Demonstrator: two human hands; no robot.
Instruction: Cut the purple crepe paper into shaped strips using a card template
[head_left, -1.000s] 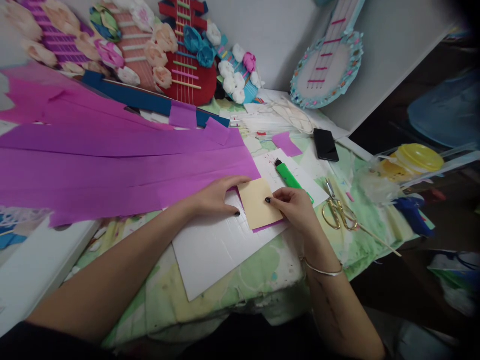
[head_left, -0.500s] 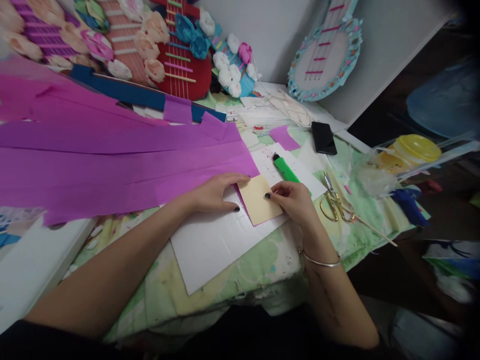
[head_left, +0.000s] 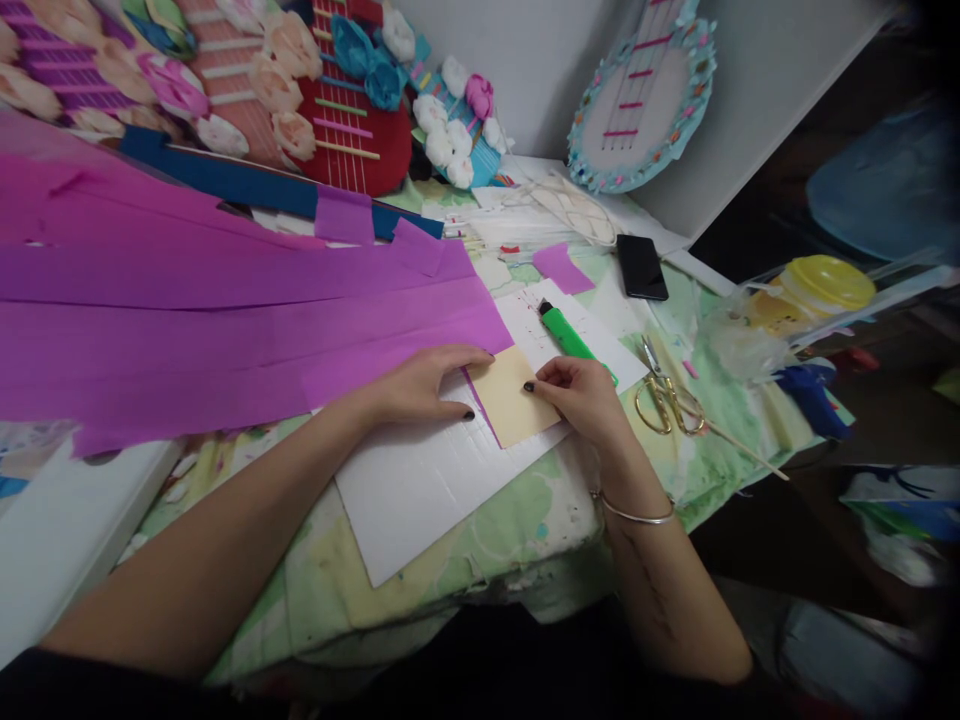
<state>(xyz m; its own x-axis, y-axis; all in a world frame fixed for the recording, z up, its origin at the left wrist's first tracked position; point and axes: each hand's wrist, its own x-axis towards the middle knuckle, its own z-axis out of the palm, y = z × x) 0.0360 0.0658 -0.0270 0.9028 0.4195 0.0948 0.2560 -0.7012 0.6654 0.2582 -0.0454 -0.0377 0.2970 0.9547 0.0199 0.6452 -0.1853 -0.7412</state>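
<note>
A cream paper square lies on a white board, with a thin purple edge showing along its left side. My right hand has thumb and fingers pinched at the square's right edge. Over its upper left corner reaches my left hand, thumb and forefinger spread apart, the forefinger tip touching the corner. Long purple paper strips stretch leftward just beyond that hand. A green utility knife rests on the board above my right hand, and gold-handled scissors lie to its right.
A black phone and a purple scrap lie farther back. Decorated paper instruments, one of them red, lean along the back. At right are a thin wooden stick and a yellow-lidded tub. A white box stands at left.
The whole scene sits slightly farther left and up as the camera view shifts. Both hands keep nearly the same pose around the cream square.
</note>
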